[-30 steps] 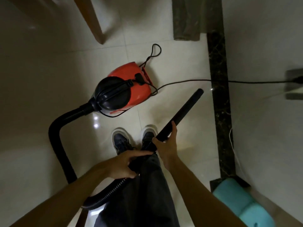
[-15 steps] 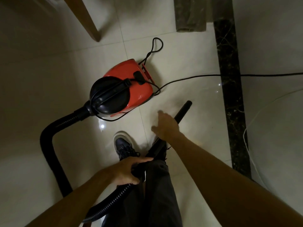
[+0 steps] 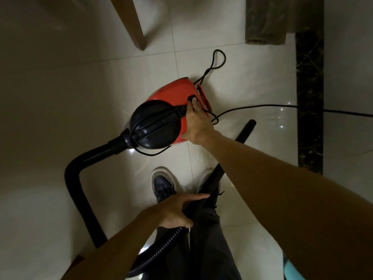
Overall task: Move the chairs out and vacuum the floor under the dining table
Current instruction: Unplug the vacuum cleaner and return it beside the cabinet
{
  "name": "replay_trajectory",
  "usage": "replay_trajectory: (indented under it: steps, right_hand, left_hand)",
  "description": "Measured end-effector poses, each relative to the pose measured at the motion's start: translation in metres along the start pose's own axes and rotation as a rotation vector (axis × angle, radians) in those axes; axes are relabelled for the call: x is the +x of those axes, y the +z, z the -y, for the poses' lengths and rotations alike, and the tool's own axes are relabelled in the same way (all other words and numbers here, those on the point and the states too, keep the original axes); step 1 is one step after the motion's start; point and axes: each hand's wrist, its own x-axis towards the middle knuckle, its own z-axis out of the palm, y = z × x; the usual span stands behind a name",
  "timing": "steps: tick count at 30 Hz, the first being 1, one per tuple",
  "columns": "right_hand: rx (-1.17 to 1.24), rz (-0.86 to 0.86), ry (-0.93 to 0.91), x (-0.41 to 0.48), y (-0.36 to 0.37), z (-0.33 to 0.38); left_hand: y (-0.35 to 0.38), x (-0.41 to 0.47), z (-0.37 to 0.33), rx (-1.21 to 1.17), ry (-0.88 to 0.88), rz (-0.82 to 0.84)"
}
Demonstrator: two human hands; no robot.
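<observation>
Our right hand point(image 3: 196, 123) lies straight-fingered on the red plastic vacuum cleaner point(image 3: 173, 91). Our left hand point(image 3: 175, 211) clamps its fingers round the black ribbed hose point(image 3: 167, 241).

Dim, warm indoor light; I read the whole view as underexposed. The red vacuum canister point(image 3: 171, 91) is the best-lit object. The pale floor tiles point(image 3: 252, 81) to its right and beyond it form the brightest area. Left of the canister, the floor falls into broad brown shadow. A small white glare spot lies on the tile just below the canister, and pinpoint glints sit to its right by the dark stone strip point(image 3: 309, 98). The black hose point(image 3: 80, 188) shows me little surface detail. Wide-angle stretching enlarges the right forearm point(image 3: 282, 188) below the canister. Fine texture looks soft and grainy throughout.
</observation>
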Motion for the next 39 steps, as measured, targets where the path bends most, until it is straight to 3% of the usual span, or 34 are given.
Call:
replay_trajectory:
  steps: [7, 11, 14, 17, 20, 23, 29, 39]
  right_hand:
    - [0.061, -0.152, -0.027, 0.008, 0.008, -0.006]
    - [0.385, -0.135, -0.052, -0.006, 0.01, -0.02]
    - [0.571, -0.212, 0.058, -0.04, 0.019, -0.044]
    - [0.486, -0.294, 0.306, -0.085, 0.04, -0.074]
    - [0.517, -0.208, 0.451, -0.115, 0.068, -0.097]
    - [0.812, -0.103, 0.53, -0.123, 0.082, -0.104]
    - [1.236, -0.098, 0.514, -0.119, 0.088, -0.111]
    - [1.308, -0.168, 0.557, -0.083, 0.11, -0.116]
  left_hand:
    - [-0.014, -0.002, -0.013, -0.032, 0.003, -0.003]
    - [-0.013, -0.006, -0.016, -0.013, -0.007, -0.007]
    - [-0.013, -0.007, -0.016, 0.0, -0.008, -0.015]
    - [-0.014, -0.003, -0.014, 0.018, 0.009, -0.028]
    - [-0.013, 0.003, -0.015, -0.016, 0.002, -0.037]
    - [-0.01, 0.01, -0.015, 0.004, 0.015, -0.038]
    - [-0.006, 0.022, -0.011, 0.1, 0.05, -0.077]
    - [0.0, 0.041, 0.041, 0.159, 0.031, -0.288]
